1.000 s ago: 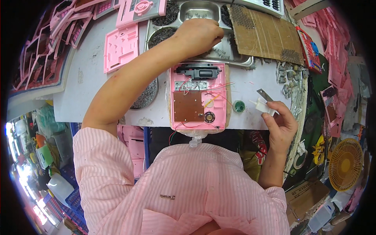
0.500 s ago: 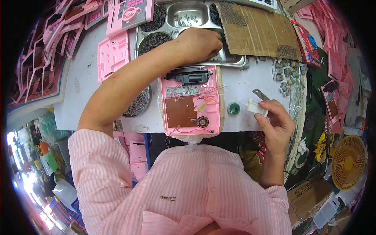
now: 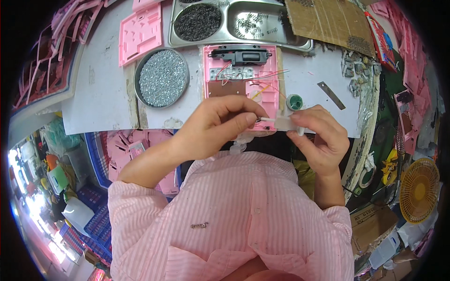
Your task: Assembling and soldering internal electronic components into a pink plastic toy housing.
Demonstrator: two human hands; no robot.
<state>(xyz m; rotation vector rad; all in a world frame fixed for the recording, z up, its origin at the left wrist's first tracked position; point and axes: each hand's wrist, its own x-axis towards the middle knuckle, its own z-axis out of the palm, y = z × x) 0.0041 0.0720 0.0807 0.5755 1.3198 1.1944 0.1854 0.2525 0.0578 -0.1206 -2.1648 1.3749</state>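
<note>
Head view: both hands' fingers pinch a small white part [image 3: 285,122], hiding its shape.

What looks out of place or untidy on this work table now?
Thin red and yellow wires lie loose across the open pink casing, one strand running past its right edge. A metal strip lies askew on the white table.

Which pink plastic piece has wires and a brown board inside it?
The pink case lying open just beyond both hands, with red and yellow wires, a brown board and a black part on top. The pink panel further left is bare plastic.
</note>
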